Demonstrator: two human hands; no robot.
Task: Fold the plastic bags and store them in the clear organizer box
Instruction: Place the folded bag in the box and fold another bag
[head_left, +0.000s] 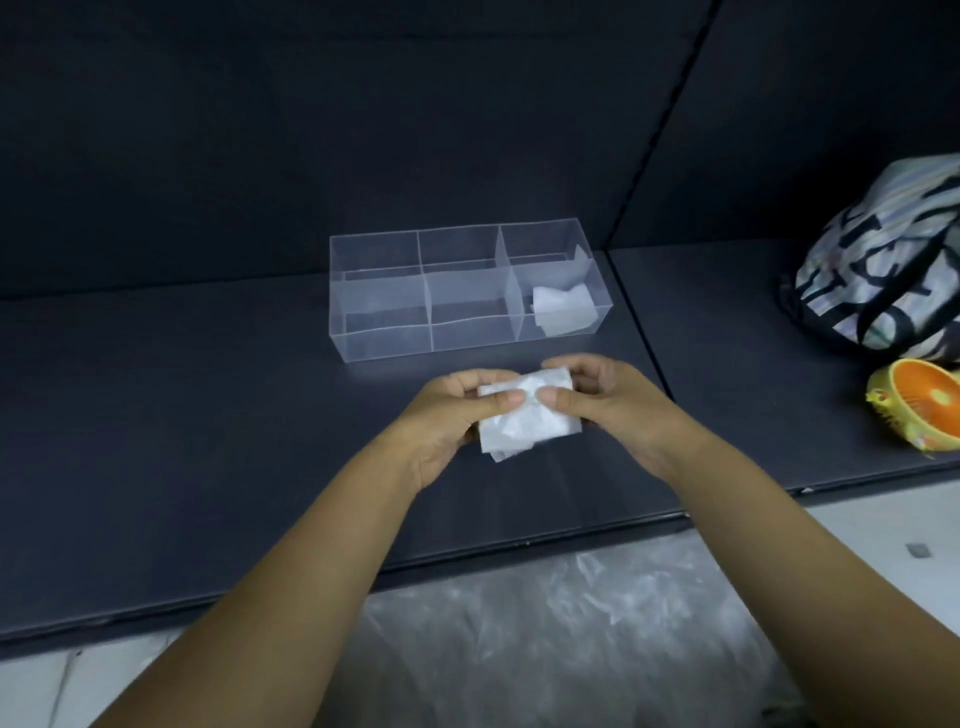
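A folded white plastic bag (527, 418) is held just above the dark surface, in front of the clear organizer box (384, 332). My left hand (447, 415) grips its left side, thumb on top. My right hand (608, 402) pinches its right side, thumb pressed on the top face. The box has six compartments. Another folded white bag (563, 309) lies in the front right compartment. The other compartments look empty. More loose clear plastic bags (561, 634) lie below, near my forearms.
A patterned fabric bag with black straps (883, 265) sits at the right on the dark surface (182, 415). An orange and yellow small fan (922, 408) lies in front of it. The dark surface's front edge runs across below my wrists.
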